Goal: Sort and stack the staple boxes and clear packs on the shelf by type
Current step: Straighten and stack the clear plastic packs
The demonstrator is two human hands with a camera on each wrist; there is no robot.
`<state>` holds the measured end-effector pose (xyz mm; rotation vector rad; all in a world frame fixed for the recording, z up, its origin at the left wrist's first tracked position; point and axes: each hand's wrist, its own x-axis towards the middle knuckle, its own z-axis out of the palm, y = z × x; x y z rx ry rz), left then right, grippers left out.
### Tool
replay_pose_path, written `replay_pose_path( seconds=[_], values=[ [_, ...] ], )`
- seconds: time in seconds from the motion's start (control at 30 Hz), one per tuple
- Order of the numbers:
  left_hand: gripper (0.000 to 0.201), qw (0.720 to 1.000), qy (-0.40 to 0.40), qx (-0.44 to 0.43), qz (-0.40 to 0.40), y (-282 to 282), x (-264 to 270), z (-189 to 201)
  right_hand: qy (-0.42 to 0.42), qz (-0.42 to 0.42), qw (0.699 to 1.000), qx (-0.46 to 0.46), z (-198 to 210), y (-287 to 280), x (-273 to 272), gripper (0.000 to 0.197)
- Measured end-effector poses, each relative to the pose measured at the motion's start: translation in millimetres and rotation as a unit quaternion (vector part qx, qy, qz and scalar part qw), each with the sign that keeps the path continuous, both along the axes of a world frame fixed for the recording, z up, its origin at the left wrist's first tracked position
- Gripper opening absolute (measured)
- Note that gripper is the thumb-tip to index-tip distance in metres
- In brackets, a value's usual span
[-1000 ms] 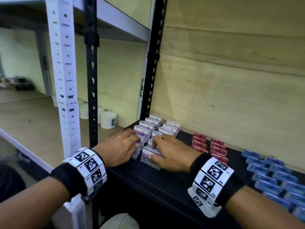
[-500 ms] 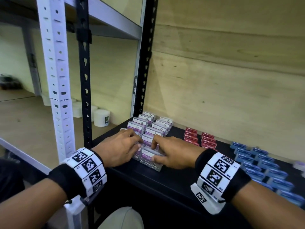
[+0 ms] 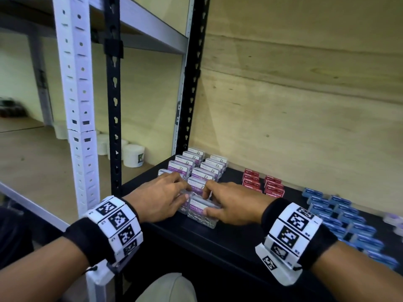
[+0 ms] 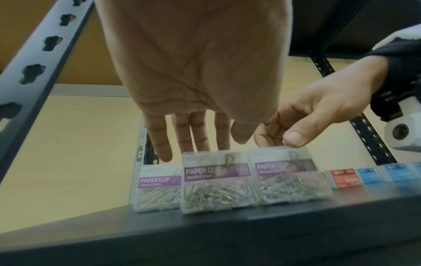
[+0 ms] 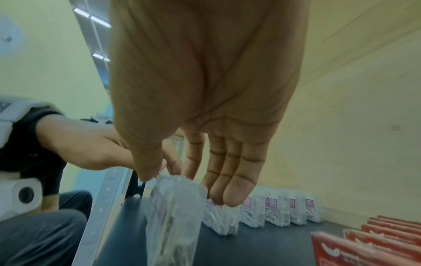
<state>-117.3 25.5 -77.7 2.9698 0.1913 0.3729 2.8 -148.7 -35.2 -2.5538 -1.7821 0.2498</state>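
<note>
Two hands [image 3: 161, 201], one clear pack [image 3: 201, 213]

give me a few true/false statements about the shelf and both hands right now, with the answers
1. The right hand pinches the front clear paper clip pack by its top edge. True.
2. The red staple boxes stand between the clear packs and the blue staple boxes. True.
3. The left hand is lifting a red box. False: its straight fingers rest on top of the clear packs.
4. The clear packs lie flat in one pile. False: they stand on edge in two rows.
5. The packs stand on a black shelf. True.
</note>
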Motion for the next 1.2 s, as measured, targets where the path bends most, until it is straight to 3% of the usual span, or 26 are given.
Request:
replay_pose_path(
  seconds=[0.23, 0.43, 0.63, 1.03, 1.2],
  values=[
    [0.032, 0.997, -0.020, -0.023, 0.067, 27.9, 13.2, 30.9, -0.029, -0.007, 0.999, 0.038, 27.5, 20.0, 24.1, 0.023],
    [0.024, 0.991, 0.030, -0.029, 0.125, 52.3, 36.9, 44.4, -0.031, -0.008, 0.999, 0.017, 29.2, 54.9, 41.8, 0.025],
    [0.013, 0.990, 0.080, -0.045, 0.111, 54.5, 48.9, 39.0, 0.002, 0.004, 1.000, 0.005, 16.0, 65.9, 50.4, 0.021],
    [0.012, 0.978, 0.153, -0.124, 0.062, 42.6, 52.7, 57.1, 0.165, -0.018, 0.985, -0.039, 29.0, 41.1, 63.4, 0.016],
    [0.011, 0.973, 0.189, -0.124, 0.039, 38.4, 56.4, 64.0, 0.188, -0.035, 0.980, -0.049, 29.4, 36.2, 66.1, 0.017]
  ],
)
